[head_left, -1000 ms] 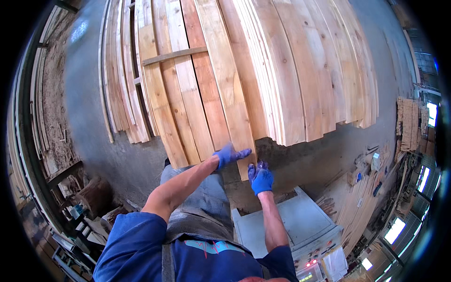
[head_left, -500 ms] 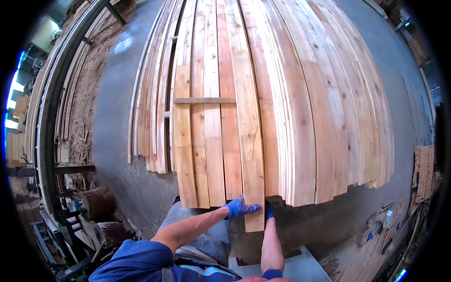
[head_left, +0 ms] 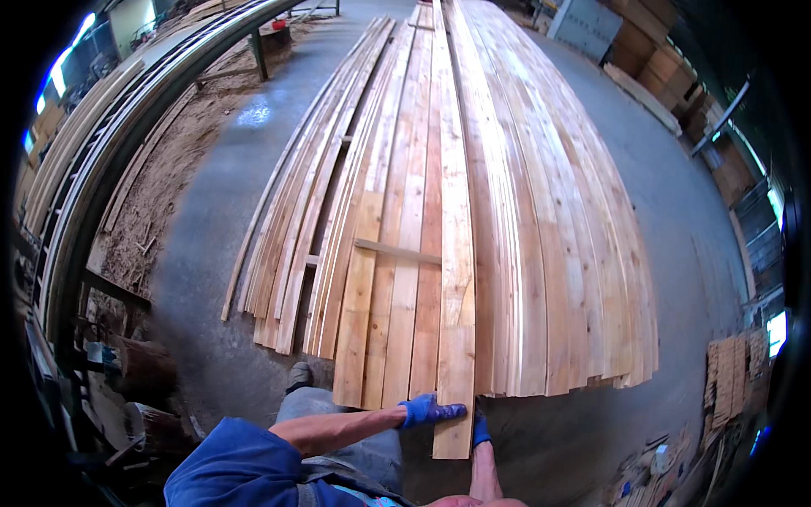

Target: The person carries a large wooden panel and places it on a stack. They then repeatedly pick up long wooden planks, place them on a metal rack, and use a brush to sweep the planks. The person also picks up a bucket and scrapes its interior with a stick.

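Observation:
A long wooden board [head_left: 457,338] lies on top of the stack, its near end jutting out toward me past the other boards. My left hand [head_left: 429,411], in a blue glove, grips this board near its end from the left, thumb across the top face. On the opposite edge my right hand [head_left: 481,425], also gloved in blue, holds the same board; its fingers are partly hidden by the wood. A thin wooden strip [head_left: 397,250] lies crosswise on the boards left of the held one, its right end meeting that board.
More boards [head_left: 574,287] spread in rows to the right, and narrower ones [head_left: 291,253] to the left. A long metal rail frame [head_left: 110,160] runs along the left, beside sawdust [head_left: 156,182]. Short logs [head_left: 144,372] lie at lower left. Stacked wood pieces [head_left: 731,380] stand at right.
My view has tilted up, showing more of the far end of the stack. Both hands keep their hold on the board. The crosswise strip now appears slanted in view.

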`<control>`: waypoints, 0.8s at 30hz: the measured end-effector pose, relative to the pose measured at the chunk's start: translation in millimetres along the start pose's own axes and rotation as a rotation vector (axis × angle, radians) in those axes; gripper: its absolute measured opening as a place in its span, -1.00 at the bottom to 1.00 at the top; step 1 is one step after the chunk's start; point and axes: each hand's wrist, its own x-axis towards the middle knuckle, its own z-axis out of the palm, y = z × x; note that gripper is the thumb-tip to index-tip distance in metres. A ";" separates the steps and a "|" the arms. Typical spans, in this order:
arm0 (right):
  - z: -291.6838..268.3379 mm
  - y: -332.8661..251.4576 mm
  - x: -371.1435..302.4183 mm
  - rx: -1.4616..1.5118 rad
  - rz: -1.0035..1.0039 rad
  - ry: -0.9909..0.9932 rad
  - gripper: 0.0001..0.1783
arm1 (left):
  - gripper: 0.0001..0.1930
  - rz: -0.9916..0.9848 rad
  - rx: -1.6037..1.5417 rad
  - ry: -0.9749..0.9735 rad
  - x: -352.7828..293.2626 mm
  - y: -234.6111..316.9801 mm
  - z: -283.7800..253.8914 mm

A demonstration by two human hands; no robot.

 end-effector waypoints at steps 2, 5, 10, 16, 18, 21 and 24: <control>50.4 -38.1 -8.6 -0.085 0.046 0.036 -0.40 | -0.32 0.105 -0.120 0.010 -28.3 20.5 -15.8; 64.8 -28.7 31.4 -0.217 0.155 0.102 -0.20 | -0.30 0.202 -0.093 0.007 -61.9 30.2 -52.0; 238.5 -56.4 26.1 -0.087 -0.001 -0.081 -0.29 | -0.31 0.167 0.178 0.273 -169.3 55.7 -165.7; 450.3 -50.3 29.1 0.073 0.103 -0.250 -0.43 | -0.23 0.191 -0.096 0.378 -265.8 50.4 -296.3; 502.2 -32.1 48.0 0.097 0.083 -0.330 -0.41 | -0.15 0.304 -0.097 0.487 -275.4 31.3 -335.7; 603.5 9.5 50.2 0.174 0.165 -0.435 -0.42 | -0.10 0.223 -0.022 0.578 -332.6 9.0 -401.8; 652.3 80.4 53.4 0.170 0.217 -0.400 -0.42 | -0.13 0.104 0.017 0.590 -371.5 -30.3 -458.8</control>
